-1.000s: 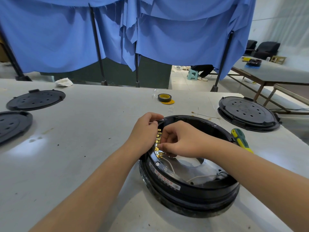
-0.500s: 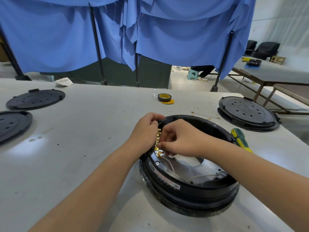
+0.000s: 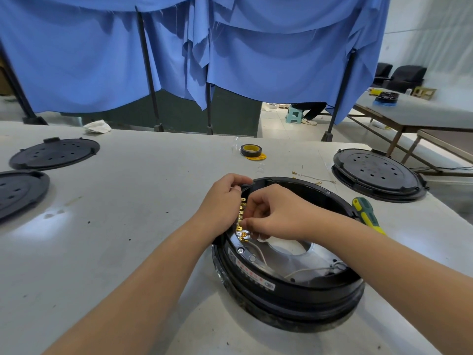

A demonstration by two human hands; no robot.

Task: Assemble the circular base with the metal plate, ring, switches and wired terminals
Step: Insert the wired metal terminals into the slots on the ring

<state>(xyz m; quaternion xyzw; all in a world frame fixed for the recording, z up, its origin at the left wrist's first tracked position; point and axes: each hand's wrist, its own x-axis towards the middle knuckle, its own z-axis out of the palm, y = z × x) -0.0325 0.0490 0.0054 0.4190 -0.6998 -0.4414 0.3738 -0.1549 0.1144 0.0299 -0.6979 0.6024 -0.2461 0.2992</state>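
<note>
Both hands are at the left inner wall of the round black plastic base housing (image 3: 286,290). Left hand (image 3: 222,201) is curled over the housing's rim from outside, fingers gripping the edge. Right hand (image 3: 279,213) reaches in from the right, fingers curled, fingertips (image 3: 247,222) pinching at the row of brass spade terminals (image 3: 241,216). Can't tell exactly which terminal is pinched.

Largest to smallest:
- White worktable (image 3: 128,226); the housing sits on it front-centre, open side up, axis vertical.
- Blue cloth curtain (image 3: 230,47) hangs on dark poles behind the table.
- Flat black perforated round covers: two at far left (image 3: 53,153) (image 3: 20,190), one stacked at right (image 3: 378,174).
- Shiny metal plate with a centre hole (image 3: 289,257) lies flat in the housing's bottom.
- White wires (image 3: 307,270) run across the plate toward the near right wall; another white lead (image 3: 258,249) comes off the lowest terminal.
- Green-and-yellow handled screwdriver (image 3: 366,213) lies just beside the housing's right rim, long axis running near-to-far, tip hidden.
- Black-and-yellow tape roll (image 3: 251,151) sits flat beyond the housing.
- Loose thin wire with ring lugs (image 3: 314,178) lies just past the far rim.
- Terminal row runs near-to-far along the left wall, tabs pointing inward.
</note>
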